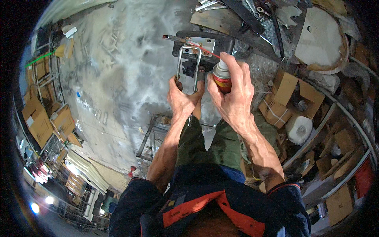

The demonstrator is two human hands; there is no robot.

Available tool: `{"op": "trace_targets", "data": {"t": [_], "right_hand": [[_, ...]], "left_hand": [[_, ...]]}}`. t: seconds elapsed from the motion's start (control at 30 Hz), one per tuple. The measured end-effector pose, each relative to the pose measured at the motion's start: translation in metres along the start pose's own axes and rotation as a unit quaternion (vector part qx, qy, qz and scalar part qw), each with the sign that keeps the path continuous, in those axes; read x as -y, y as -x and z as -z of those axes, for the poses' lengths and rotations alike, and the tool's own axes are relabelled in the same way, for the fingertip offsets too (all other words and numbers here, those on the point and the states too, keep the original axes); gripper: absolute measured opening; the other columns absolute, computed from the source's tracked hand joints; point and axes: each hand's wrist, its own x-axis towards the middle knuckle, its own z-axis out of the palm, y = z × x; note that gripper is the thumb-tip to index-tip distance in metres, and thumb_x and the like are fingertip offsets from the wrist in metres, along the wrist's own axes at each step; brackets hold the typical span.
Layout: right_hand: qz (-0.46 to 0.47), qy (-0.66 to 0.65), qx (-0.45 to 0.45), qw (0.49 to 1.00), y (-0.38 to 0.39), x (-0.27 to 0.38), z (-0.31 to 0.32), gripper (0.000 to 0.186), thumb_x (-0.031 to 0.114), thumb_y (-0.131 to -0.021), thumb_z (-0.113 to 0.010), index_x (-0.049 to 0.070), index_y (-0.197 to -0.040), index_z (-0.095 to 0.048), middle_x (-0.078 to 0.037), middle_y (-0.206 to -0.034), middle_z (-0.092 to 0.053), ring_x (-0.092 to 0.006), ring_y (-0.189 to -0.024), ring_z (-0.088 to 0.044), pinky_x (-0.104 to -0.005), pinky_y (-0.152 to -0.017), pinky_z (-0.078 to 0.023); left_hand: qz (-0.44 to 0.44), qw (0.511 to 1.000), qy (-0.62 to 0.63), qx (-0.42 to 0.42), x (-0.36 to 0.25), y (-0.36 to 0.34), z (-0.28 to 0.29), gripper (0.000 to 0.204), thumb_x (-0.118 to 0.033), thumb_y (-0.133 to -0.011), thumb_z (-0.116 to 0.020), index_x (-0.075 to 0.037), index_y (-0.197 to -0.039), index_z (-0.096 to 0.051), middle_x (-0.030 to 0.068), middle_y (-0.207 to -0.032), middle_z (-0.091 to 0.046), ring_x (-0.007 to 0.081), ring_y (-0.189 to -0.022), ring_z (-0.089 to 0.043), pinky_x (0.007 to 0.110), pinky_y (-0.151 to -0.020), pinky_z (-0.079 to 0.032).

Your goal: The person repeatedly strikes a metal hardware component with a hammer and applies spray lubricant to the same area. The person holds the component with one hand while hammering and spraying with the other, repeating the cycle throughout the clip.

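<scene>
Bare, silvery metal: a U-frame (180,62) stands bend-up in the L hand (183,100), thumb and fingers curled round its two legs, prob. to steady it w/o covering the far end. That bend overlaps a rust-marked plate (207,46) w/ holes, on a dark pad (224,44) ahead of the person's knees; can't tell if frame & plate are joined. A sq. tube (173,38) juts left off the plate.

R hand (235,89) is wrapped round a spray can (222,79), held upright, forefinger atop the nozzle; can't tell if it's pressed, no spray shows. Thin red straw (209,52) angles up-left to the rusty area, presumably so the can stays clear of the frame. Hands are apart, one each side, likely so the plate stays in sight.

Spanners (207,6) lie beyond; open carton (286,89) on the R, within approx. arm's reach
</scene>
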Motion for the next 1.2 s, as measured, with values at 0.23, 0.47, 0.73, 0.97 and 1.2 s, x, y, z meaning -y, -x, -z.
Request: {"op": "trace_targets", "data": {"t": [0.23,0.47,0.73,0.97,1.2], "right_hand": [[-0.027,-0.022,0.01,0.999,-0.006,-0.004,-0.003,0.066,0.009,-0.081,-0.082,0.018,-0.141,-0.056,-0.02,-0.113,-0.057,-0.0405,-0.087,-0.07,-0.0485,-0.069,-0.062],[-0.04,-0.023,0.012,0.999,-0.007,-0.006,0.0,0.064,0.009,-0.082,-0.082,0.017,-0.14,-0.056,-0.019,-0.112,-0.057,-0.0403,-0.086,-0.071,-0.0485,-0.07,-0.062],[-0.028,-0.037,-0.016,0.999,-0.006,-0.012,0.01,0.062,0.008,-0.083,-0.082,0.012,-0.139,-0.057,-0.019,-0.112,-0.06,-0.0374,-0.092,-0.069,-0.0462,-0.077,-0.059],[-0.064,-0.122,-0.059,0.989,-0.007,-0.025,0.046,0.06,0.004,-0.081,-0.084,0.005,-0.136,-0.059,-0.014,-0.104,-0.065,-0.0264,-0.092,-0.067,-0.0373,-0.083,-0.056],[-0.024,-0.119,0.002,0.993,-0.009,-0.056,0.098,0.061,0.004,-0.081,-0.084,0.007,-0.136,-0.06,-0.014,-0.102,-0.064,-0.0274,-0.089,-0.067,-0.038,-0.08,-0.056]], "left_hand": [[-0.007,0.998,0.06,0.019,-0.008,0.001,0.007,0.085,-0.01,-0.059,-0.087,0.0,-0.135,-0.051,0.0142,-0.112,-0.067,0.0263,-0.103,-0.067,0.04,-0.091,-0.055],[-0.013,0.999,0.026,0.023,-0.015,0.0,0.011,0.086,-0.012,-0.056,-0.088,-0.001,-0.133,-0.051,0.0104,-0.104,-0.061,0.0248,-0.094,-0.063,0.038,-0.088,-0.053],[-0.079,0.996,-0.034,-0.01,0.013,-0.01,0.002,0.091,-0.014,-0.054,-0.089,-0.001,-0.135,-0.048,0.0144,-0.108,-0.062,0.0298,-0.099,-0.064,0.04,-0.091,-0.054],[-0.182,0.978,-0.084,-0.052,0.031,-0.028,0.007,0.093,-0.013,-0.056,-0.088,0.001,-0.138,-0.048,0.0233,-0.118,-0.067,0.0388,-0.109,-0.069,0.045,-0.098,-0.055],[-0.274,0.943,-0.169,-0.082,0.026,-0.037,0.025,0.083,-0.012,-0.055,-0.087,-0.002,-0.13,-0.054,0.0169,-0.109,-0.066,0.0351,-0.099,-0.063,0.045,-0.091,-0.05]]}}
